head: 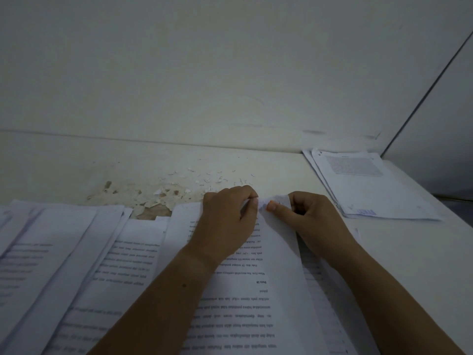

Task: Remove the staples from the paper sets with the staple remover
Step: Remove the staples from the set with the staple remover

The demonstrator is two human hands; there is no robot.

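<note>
A set of printed white sheets (256,290) lies in front of me, its text upside down. My left hand (227,221) rests on the sheet with its fingers curled, pinching the far corner (263,203). My right hand (314,221) pinches the same crumpled corner from the right, thumb tip close to the left fingers. No staple remover shows, and any staple at the corner is hidden by my fingers. Small bent staples and paper bits (212,179) lie scattered on the table beyond my hands.
More printed paper sets (84,265) overlap to the left. A separate stack of sheets (368,185) lies at the far right of the white table (409,252). A white wall (230,73) stands right behind, with flaked paint chips (156,198) at its foot.
</note>
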